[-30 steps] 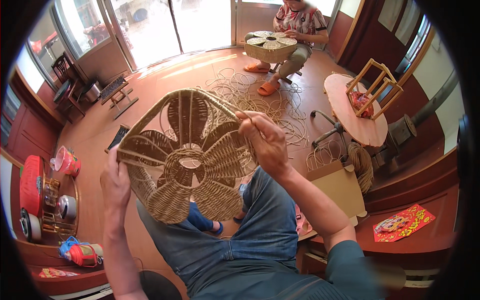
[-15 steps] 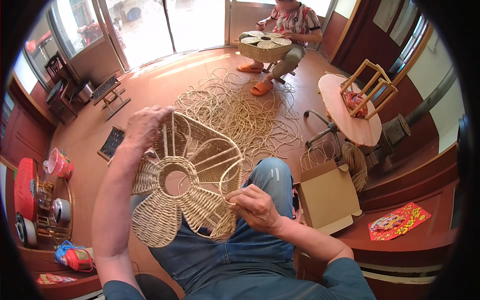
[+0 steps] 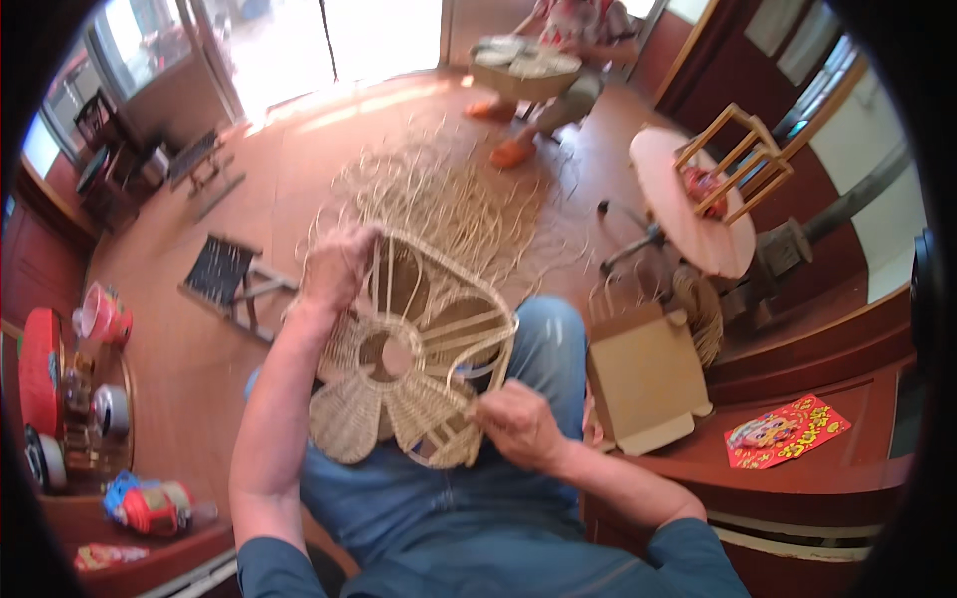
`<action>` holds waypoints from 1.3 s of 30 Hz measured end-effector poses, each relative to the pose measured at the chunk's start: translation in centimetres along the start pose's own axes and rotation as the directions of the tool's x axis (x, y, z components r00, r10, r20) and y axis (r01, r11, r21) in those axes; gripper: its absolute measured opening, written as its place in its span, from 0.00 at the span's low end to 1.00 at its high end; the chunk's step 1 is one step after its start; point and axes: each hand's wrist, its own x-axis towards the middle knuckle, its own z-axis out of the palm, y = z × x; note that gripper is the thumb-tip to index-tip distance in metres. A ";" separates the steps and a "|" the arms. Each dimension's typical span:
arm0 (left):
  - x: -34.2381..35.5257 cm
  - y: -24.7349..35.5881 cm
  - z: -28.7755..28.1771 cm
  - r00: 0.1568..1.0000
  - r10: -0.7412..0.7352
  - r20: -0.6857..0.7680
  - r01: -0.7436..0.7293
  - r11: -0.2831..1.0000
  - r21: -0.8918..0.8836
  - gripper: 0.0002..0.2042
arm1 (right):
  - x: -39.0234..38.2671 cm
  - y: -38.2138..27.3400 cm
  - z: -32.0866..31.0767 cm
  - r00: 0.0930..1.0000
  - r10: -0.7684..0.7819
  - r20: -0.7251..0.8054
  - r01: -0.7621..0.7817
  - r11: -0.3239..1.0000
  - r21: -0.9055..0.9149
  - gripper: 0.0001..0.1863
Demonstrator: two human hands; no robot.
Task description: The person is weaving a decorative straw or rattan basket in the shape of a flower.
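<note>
A woven straw-coloured basket (image 3: 344,421) rests tilted over my lap, its flower-patterned face with a round centre hole turned toward me. Some petals are filled with tight weave, while others show only bare spokes and gaps. My left hand (image 3: 342,269) is closed round the basket's upper left rim. At the lower right edge, my right hand (image 3: 520,427) pinches a strand of cord (image 3: 461,367), which curves up beside the open petal. The fingertips there are blurred.
Loose cord (image 3: 449,204) lies heaped on the floor ahead. A black-topped folding stool (image 3: 219,267) stands at left, an opened cardboard box (image 3: 648,374) at right. Beyond it are a round table (image 3: 663,189) and a coil of cord (image 3: 698,314). Another person (image 3: 583,25) sits opposite with a similar basket (image 3: 523,70).
The basket and my left hand have shifted right and slightly down, uncovering more of the folding stool. My right hand has moved a little right. The whole view has shifted and blurred.
</note>
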 end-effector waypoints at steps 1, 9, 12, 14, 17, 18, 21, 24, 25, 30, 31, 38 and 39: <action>-1.6 -0.1 -0.2 0.996 -0.015 -0.092 0.009 0.998 -0.066 0.17 | -0.2 0.1 0.5 0.997 0.021 -0.076 -0.020 1.000 0.009 0.04; -14.3 11.0 -4.6 0.900 -0.325 0.292 0.424 0.487 -0.764 0.12 | -0.4 1.5 1.1 0.972 0.223 0.078 -0.225 0.974 0.015 0.08; -15.6 16.2 -4.6 0.766 -0.256 0.590 0.632 0.136 -0.763 0.14 | 0.1 1.5 1.3 0.983 0.171 0.059 -0.173 0.985 0.028 0.07; -15.6 18.2 -4.2 0.813 -0.204 0.545 0.581 0.222 -0.783 0.13 | 0.1 1.4 1.2 0.989 0.134 0.066 -0.133 0.991 -0.018 0.05; -15.2 19.6 -3.2 0.850 -0.189 0.491 0.511 0.077 -0.856 0.10 | 0.1 1.5 0.9 0.988 0.123 0.098 -0.118 0.992 -0.055 0.06; -15.6 19.6 -3.2 0.873 -0.204 0.444 0.459 0.031 -0.888 0.11 | 0.1 1.5 0.7 0.986 0.122 0.113 -0.117 0.992 -0.054 0.06; -17.5 18.3 -3.7 0.815 -0.235 0.530 0.540 -0.024 -0.841 0.15 | -0.1 1.3 -0.3 0.958 0.189 0.214 -0.215 0.971 0.105 0.08; -20.0 17.5 -4.2 0.768 -0.292 0.570 0.598 0.007 -0.801 0.16 | 0.2 1.4 -1.2 0.937 0.221 0.270 -0.273 0.947 0.172 0.11; -20.8 17.4 -4.4 0.765 -0.332 0.552 0.609 0.096 -0.787 0.17 | 0.4 1.6 -1.6 0.927 0.188 0.326 -0.238 0.964 0.122 0.14; -23.1 17.6 -5.0 0.771 -0.408 0.489 0.616 0.285 -0.734 0.17 | 1.1 2.1 -2.0 0.904 0.141 0.403 -0.181 0.982 0.062 0.15; -23.3 17.8 -5.0 0.755 -0.401 0.519 0.645 0.308 -0.699 0.16 | 1.2 2.2 -2.0 0.890 0.153 0.429 -0.187 0.982 0.038 0.15; -25.3 20.2 -5.2 0.743 -0.498 0.447 0.636 0.320 -0.702 0.10 | 1.7 1.8 -1.8 0.816 0.274 0.508 -0.353 0.934 0.063 0.14; -25.5 20.3 -5.0 0.752 -0.505 0.424 0.631 0.364 -0.685 0.10 | 1.8 1.8 -1.8 0.809 0.289 0.512 -0.381 0.921 0.082 0.13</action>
